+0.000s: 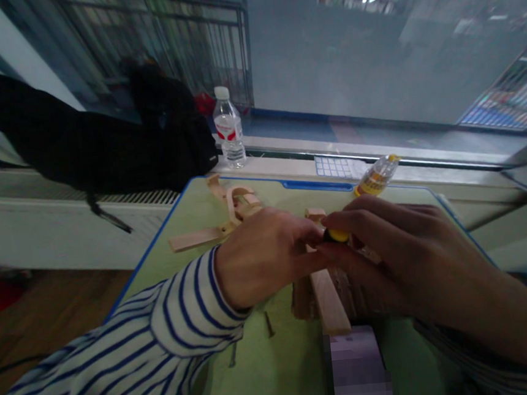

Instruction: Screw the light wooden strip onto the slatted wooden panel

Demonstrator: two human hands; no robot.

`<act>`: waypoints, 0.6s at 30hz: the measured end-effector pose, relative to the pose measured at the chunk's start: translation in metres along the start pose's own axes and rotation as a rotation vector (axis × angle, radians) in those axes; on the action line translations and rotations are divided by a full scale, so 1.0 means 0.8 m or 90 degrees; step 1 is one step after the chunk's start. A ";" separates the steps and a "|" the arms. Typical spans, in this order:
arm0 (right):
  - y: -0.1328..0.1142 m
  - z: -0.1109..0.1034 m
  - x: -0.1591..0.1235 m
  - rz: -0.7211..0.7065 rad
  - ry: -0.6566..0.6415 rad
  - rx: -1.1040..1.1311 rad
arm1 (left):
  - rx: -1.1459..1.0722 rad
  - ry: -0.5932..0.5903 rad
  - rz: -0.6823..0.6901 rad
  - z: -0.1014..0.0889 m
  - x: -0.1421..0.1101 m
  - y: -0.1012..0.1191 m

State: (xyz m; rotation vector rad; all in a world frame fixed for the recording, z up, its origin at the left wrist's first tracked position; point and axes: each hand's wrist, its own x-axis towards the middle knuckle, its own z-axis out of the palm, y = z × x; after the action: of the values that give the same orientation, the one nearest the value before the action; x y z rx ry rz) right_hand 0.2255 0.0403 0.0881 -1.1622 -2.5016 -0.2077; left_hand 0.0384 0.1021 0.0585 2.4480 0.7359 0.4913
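Note:
My left hand [262, 256] and my right hand [403, 265] meet over the green desk [260, 370]. Their fingertips pinch a small yellow piece [338, 235], which looks like a cap. Under the hands lies a wooden model made of pale strips [330, 302]. A second wooden assembly [234, 209] with curved parts lies further back on the left. A small glue bottle [377, 177] with a yellow label lies on its side at the desk's far edge, just beyond my right hand. Both hands have their fingers closed.
A black bag [102, 144] rests on the radiator ledge at left. A clear water bottle [228, 128] stands beside it on the window sill. A small grid-printed card [334, 166] lies at the desk's far edge. A blurred rectangular object [356, 367] lies near me.

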 end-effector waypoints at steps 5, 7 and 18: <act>0.003 -0.008 -0.005 -0.002 -0.042 0.052 | 0.046 0.009 -0.020 0.003 -0.001 0.003; 0.004 -0.011 -0.007 -0.014 -0.049 0.061 | 0.051 0.016 -0.025 0.004 -0.002 0.004; 0.004 -0.003 -0.001 -0.036 0.000 -0.003 | -0.047 -0.046 0.027 0.003 0.001 -0.012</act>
State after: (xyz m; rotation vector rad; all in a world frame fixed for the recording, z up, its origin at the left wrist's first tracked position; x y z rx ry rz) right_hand 0.2293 0.0410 0.0901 -1.0940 -2.5368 -0.2289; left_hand 0.0362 0.1084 0.0513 2.4035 0.6261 0.4352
